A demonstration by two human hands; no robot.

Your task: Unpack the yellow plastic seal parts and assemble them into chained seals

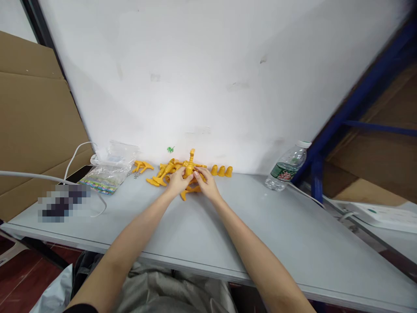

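Near the middle of the table's far side, my left hand (177, 181) and my right hand (207, 183) close from both sides on a yellow plastic piece (189, 168) with ridged arms, one arm standing up from it. The fingers partly cover its lower part. Left of my left hand lies a pile of loose yellow plastic parts (160, 178), some overlapping. Below and between my hands, another curved yellow part (184, 194) rests on the table. To the right, three yellow cup-shaped pieces (222, 171) stand in a row.
Further left are small yellow parts with metal screws (143, 165), a clear plastic bag (114, 165), a white cable (35, 174) and a blurred-out item (63, 204). At right, a water bottle (288, 166) leans near a blue metal frame (316, 178). A white wall (208, 78) rises behind.
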